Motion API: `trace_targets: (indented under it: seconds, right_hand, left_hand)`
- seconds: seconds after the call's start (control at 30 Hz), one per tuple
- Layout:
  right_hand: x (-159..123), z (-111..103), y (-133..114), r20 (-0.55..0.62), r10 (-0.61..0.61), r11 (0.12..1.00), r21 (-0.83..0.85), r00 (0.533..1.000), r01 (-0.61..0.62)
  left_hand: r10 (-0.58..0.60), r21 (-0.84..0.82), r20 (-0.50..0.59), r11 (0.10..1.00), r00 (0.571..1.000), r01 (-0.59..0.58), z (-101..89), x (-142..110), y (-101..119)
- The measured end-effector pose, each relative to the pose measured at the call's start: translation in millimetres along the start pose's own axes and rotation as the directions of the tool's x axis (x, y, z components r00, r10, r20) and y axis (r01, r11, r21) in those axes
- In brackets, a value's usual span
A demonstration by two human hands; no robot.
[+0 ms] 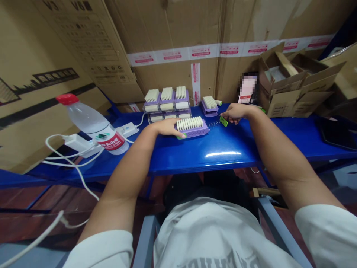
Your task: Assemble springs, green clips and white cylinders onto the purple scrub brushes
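My left hand (167,127) is closed around the left end of a purple brush (192,131) with rows of cream bristles facing up. My right hand (235,112) has its fingers pinched together at the edge of a small green plastic piece (224,121). Between the brush and that piece lie several tiny metal parts (214,124), too small to name. Behind, a stack of similar purple brushes (166,102) has cream bristle blocks on top and pale rollers at the front. A separate purple brush (209,106) stands to the right of the stack.
A water bottle (93,124) with a red cap leans at left beside a white power strip (86,146) and cables. Open cardboard boxes (295,85) and a propped phone (247,88) stand at back right. A dark flat device (336,132) lies on the blue table (178,158).
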State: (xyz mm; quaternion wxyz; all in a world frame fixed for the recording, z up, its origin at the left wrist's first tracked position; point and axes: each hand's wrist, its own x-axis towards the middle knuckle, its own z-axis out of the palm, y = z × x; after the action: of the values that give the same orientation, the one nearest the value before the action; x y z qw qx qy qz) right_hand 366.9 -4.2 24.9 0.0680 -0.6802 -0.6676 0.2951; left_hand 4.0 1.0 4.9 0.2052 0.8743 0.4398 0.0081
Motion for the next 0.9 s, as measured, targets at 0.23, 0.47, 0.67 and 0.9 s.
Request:
trace_targets:
  seconds: [0.23,0.47,0.67,0.9]
  right_hand:
    - [-0.3,1.0,-1.9,-0.004,-0.014,1.000,0.017,1.000,0.014]
    - [1.8,2.8,-2.1,0.021,-0.020,0.999,0.043,1.000,0.019]
    - [4.5,3.1,0.7,0.033,-0.039,0.998,0.054,0.999,0.037]
    - [1.7,5.1,0.4,0.033,-0.066,0.998,0.010,0.997,0.065]
  left_hand:
    - [-0.012,0.019,0.003,1.000,1.000,0.012,-0.4,-1.5,2.0]
    - [-0.008,0.020,-0.001,1.000,1.000,0.009,-0.1,-0.9,1.8]
    - [0.002,0.002,-0.003,1.000,1.000,-0.002,0.3,-0.9,0.9]
    - [0.001,-0.003,-0.003,1.000,1.000,-0.001,0.6,-0.3,-0.7]
